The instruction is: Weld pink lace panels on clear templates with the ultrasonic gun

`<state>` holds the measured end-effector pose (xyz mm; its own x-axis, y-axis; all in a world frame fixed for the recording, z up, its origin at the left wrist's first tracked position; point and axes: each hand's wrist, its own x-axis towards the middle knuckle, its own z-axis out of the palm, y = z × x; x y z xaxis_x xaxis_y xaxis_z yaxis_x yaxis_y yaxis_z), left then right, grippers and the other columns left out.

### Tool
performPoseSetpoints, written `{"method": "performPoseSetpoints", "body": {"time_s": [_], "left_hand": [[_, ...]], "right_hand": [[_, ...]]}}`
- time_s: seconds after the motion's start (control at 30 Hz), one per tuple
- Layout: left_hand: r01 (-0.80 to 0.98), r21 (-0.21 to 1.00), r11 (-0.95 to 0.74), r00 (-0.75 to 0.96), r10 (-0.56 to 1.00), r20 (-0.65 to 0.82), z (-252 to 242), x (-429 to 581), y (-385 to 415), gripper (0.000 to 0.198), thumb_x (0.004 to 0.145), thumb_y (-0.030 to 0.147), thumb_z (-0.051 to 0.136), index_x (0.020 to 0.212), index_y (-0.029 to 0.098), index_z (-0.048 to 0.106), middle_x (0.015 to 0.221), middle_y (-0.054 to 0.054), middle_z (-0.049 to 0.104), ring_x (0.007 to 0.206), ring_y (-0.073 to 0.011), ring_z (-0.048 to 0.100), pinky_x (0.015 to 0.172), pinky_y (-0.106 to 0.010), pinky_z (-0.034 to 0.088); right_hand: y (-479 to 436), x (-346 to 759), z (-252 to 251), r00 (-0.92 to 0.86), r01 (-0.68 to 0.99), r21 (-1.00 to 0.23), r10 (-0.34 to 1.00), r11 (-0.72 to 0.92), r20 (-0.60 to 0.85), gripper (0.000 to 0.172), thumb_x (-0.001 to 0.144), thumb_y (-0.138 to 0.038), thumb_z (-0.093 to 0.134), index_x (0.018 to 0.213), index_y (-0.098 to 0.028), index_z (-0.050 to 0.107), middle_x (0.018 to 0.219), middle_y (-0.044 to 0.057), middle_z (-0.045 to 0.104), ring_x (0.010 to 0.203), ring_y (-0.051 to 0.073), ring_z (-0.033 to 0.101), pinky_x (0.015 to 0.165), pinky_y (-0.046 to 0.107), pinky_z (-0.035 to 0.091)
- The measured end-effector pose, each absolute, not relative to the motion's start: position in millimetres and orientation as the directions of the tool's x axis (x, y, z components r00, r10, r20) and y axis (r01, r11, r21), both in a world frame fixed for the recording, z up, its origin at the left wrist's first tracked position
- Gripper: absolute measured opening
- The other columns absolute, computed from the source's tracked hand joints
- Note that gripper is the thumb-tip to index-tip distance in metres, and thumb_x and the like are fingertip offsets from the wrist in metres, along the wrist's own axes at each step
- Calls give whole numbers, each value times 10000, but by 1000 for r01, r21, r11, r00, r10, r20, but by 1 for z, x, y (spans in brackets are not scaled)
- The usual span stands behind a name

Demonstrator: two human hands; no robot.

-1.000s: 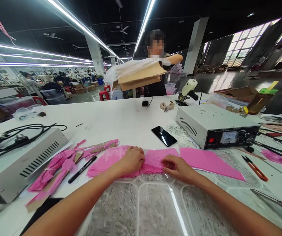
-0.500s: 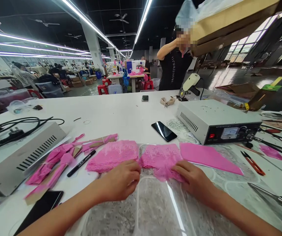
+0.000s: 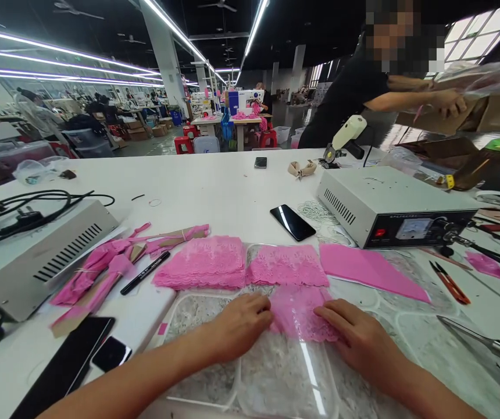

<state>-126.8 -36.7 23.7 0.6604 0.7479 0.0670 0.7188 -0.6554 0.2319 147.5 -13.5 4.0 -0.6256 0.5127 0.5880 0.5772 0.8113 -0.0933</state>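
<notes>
A single sheer pink lace piece point(image 3: 300, 314) lies over a clear plastic sheet in front of me. My left hand point(image 3: 243, 326) is closed on its left edge, with the fingers curled. At its right edge my right hand point(image 3: 359, 334) pinches the lace, its thumb partly hidden. Just beyond lie two neat stacks of pink lace: a right lace stack point(image 3: 287, 265) and a thicker left lace stack point(image 3: 206, 262). To their right is a flat pink fabric stack point(image 3: 370, 270) with a slanted end.
A grey box with a dial point(image 3: 398, 203) stands at right, near orange-handled snips point(image 3: 450, 283) and a pointed metal tool point(image 3: 485, 344). Another grey box point(image 3: 53, 250), pink strips point(image 3: 97, 270), a marker point(image 3: 145, 273) and phones lie about. A co-worker point(image 3: 350, 99) handles a carton beyond the table.
Both my hands have drawn one lace piece from the right stack towards me, and it now lies flatter. The co-worker has leaned right and lowered the carton.
</notes>
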Motion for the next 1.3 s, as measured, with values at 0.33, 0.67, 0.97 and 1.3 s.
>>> {"method": "performPoseSetpoints", "body": {"time_s": [0.33,0.67,0.97,1.3], "left_hand": [[719,281,-635,687,710,-156,71,-177,-84,135,850,112,658,771,207,604,969,15,650,821,-137,629,747,-237,459],[882,-33,-469,470,882,25,51,-144,-5,88,886,149,576,878,131,661,997,-126,636,973,-268,576,891,-438,419],[886,-119,-449,457,888,56,27,-137,18,66,910,187,637,862,146,654,1019,-36,658,1072,-223,588,1059,-513,360],[896,-28,-442,441,885,151,45,-142,24,112,903,133,603,813,163,662,1000,-23,661,1001,-193,592,1014,-456,379]], "right_hand": [[-48,145,27,-755,358,-242,432,902,493,384,767,7,429,987,-231,636,840,71,722,721,179,687,636,265,570],[31,84,23,-623,440,-616,716,653,314,186,891,-189,480,945,-198,658,788,56,670,634,148,618,568,261,512],[58,63,0,-617,453,-628,731,633,291,195,850,-171,500,917,-177,683,806,55,681,595,136,573,567,272,482],[57,65,12,-600,446,-665,751,600,276,191,822,-119,526,857,-181,703,771,42,689,628,146,606,589,263,479]]}}
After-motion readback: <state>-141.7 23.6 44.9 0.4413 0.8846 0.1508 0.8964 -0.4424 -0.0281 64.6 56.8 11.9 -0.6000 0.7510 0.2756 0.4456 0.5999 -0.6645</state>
